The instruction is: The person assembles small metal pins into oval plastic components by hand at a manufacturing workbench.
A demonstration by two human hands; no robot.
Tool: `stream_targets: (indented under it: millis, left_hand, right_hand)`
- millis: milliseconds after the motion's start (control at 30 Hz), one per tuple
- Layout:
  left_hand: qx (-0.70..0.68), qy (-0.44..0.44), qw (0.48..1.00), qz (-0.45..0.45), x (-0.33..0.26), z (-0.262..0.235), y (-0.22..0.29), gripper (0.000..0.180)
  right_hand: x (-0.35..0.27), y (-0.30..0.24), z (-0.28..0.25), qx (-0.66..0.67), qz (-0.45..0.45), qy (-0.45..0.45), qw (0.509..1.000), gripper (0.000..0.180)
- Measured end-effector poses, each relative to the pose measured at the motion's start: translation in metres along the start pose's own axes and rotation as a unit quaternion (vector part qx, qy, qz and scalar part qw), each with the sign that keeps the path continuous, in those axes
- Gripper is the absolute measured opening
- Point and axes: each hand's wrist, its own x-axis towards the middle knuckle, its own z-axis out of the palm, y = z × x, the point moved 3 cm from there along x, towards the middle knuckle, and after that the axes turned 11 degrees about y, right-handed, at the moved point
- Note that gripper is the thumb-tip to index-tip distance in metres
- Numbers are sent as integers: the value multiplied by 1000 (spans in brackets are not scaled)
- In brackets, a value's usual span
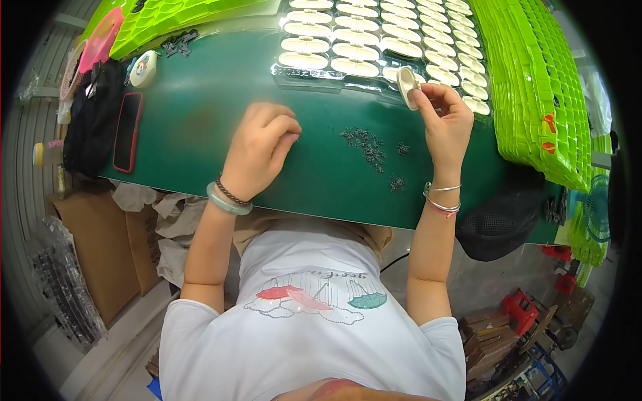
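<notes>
My right hand (447, 123) pinches a small cream oval case (406, 87) between thumb and fingers, holding it up near the front edge of a clear tray (314, 81). That tray carries rows of similar cream oval cases (354, 51). My left hand (261, 144) is over the green tabletop with its fingers curled in toward the thumb; whatever it may hold is too small or hidden to make out. On the table between my hands lie loose piles of tiny dark parts (366, 147), with smaller heaps (396, 182) nearer my right wrist.
Stacked bright green trays (535, 93) rise at the right, and more green trays (180, 20) lie at the far left. A red-edged phone (127, 132), a black bag (93, 120) and a white oval object (143, 69) sit at left. A black mesh item (498, 220) overhangs the near right edge.
</notes>
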Motion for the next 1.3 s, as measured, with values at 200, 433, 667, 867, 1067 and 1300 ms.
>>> stream_targets:
  millis: [200, 433, 667, 867, 1067, 1300]
  left_hand:
    - [-6, -16, 1000, -24, 3, -6, 1, 13]
    - [15, -18, 1000, -20, -1, -2, -9, 16]
    - [-198, 44, 974, -100, 6, -21, -3, 19]
    - [-144, 72, 981, -105, 3, -29, -17, 17]
    - [148, 62, 980, -113, -11, -11, -27, 16]
    - [199, 102, 965, -135, -17, 5, -20, 11]
  right_hand:
    - [-1, 1, -1, -8, -1, -1, 1000, 13]
    - [-4, -6, 2, -9, -7, -9, 1000, 14]
    - [-5, -6, 3, -9, -2, -10, 1000, 14]
    - [-6, -7, 3, -6, 2, -14, 1000, 13]
    - [-11, -11, 7, 2, 20, -22, 1000, 12]
    - [-27, -18, 23, 112, 129, -106, 980, 17]
